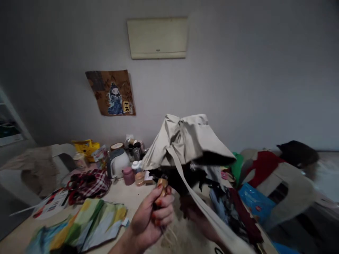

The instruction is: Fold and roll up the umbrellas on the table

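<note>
Off-white umbrella, most likely — half-folded, up over the table, black underside with detail lost in shadow. Left hand is clenched round its tan handle; fingers cover most of it, pale cord dangling below. Right hand is under the umbrella, dark and blurred, partly behind a pale strip of cloth that runs off the bottom edge — can't tell if it's gripping anything. Electric kettle and pink jar stand behind, to the left
</note>
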